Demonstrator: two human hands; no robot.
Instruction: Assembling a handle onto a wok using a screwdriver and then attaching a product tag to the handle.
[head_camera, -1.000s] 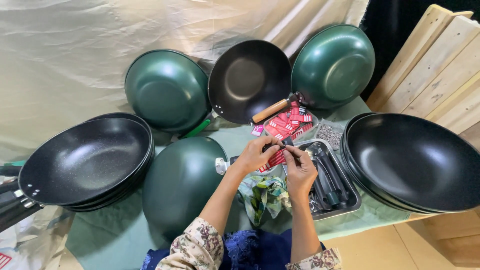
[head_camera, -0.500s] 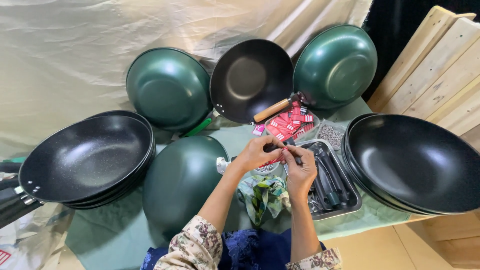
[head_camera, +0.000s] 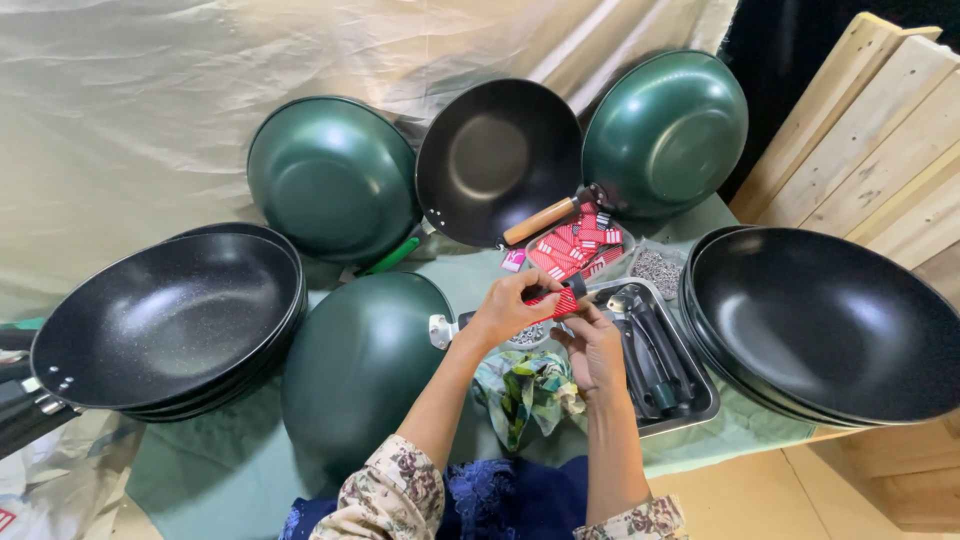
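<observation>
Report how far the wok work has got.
Looks done: one black wok with a wooden handle leans at the back. In hand: left hand and right hand hold a small red label. Left: the green upturned wok has only a bare handle bracket.

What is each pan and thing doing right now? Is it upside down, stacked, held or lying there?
Small red piece: pinched between left hand and right hand.
Near green wok: upside down.
Left black pans: stacked, open side up.
Right black pans: stacked.
Wooden-handled wok: propped up.
Metal tray: holding black handles.
</observation>
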